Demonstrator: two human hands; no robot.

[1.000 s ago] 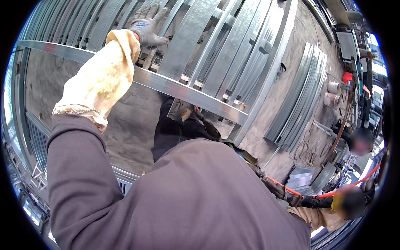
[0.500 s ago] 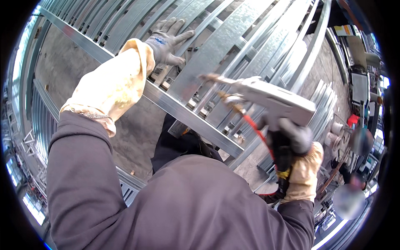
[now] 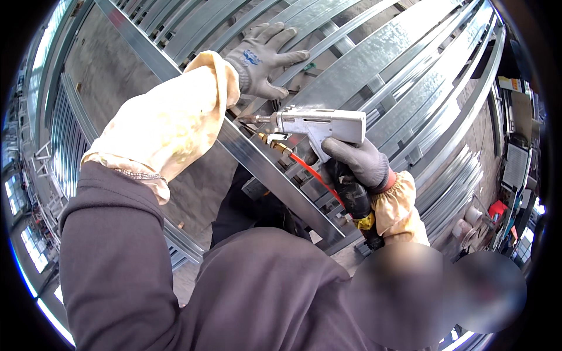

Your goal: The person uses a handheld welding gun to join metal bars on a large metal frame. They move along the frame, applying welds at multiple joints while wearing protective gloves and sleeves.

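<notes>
My left hand (image 3: 263,58), in a grey glove with a pale cuff, lies with spread fingers on the galvanized steel bars (image 3: 328,79). My right hand (image 3: 358,162), also gloved, is wrapped round the grip of a silver pistol-shaped welding gun (image 3: 342,124). The gun points left, its narrow nozzle (image 3: 252,119) at the joint between the bars and the near steel rail (image 3: 266,167), just below my left hand. Whether the tip touches the metal cannot be seen. A red hose (image 3: 310,171) and a thick black cable (image 3: 354,202) run down from the gun.
Stacked metal profiles (image 3: 451,184) lie on the floor to the right. Another bundle of bars (image 3: 64,146) is at the left. Shelving with assorted gear and a red item (image 3: 497,209) stand at the far right. Concrete floor (image 3: 96,85) shows through the frame.
My right hand has brought the welding gun leftward, from out at the right to close by my left hand. My left hand stays spread on the bars. The view has shifted slightly.
</notes>
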